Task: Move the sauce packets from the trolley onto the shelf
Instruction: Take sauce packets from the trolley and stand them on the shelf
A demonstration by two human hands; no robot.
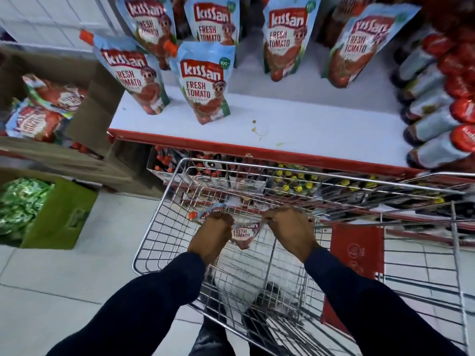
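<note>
A light-blue and red tomato sauce packet (241, 235) hangs inside the wire trolley (164, 209), held by its top edge. My left hand (214, 231) grips its left corner near the orange cap. My right hand (289, 228) grips its right corner. Above the trolley runs the white shelf (308, 119) with a red front lip. Several matching sauce packets (203, 86) stand upright on its left and back parts.
Red-capped sauce bottles (437, 104) lie in a row along the shelf's right end. A cardboard box (84, 116) with more packets stands at the left, and a green box (59, 214) of green packs sits on the floor. A lower shelf holds small bottles.
</note>
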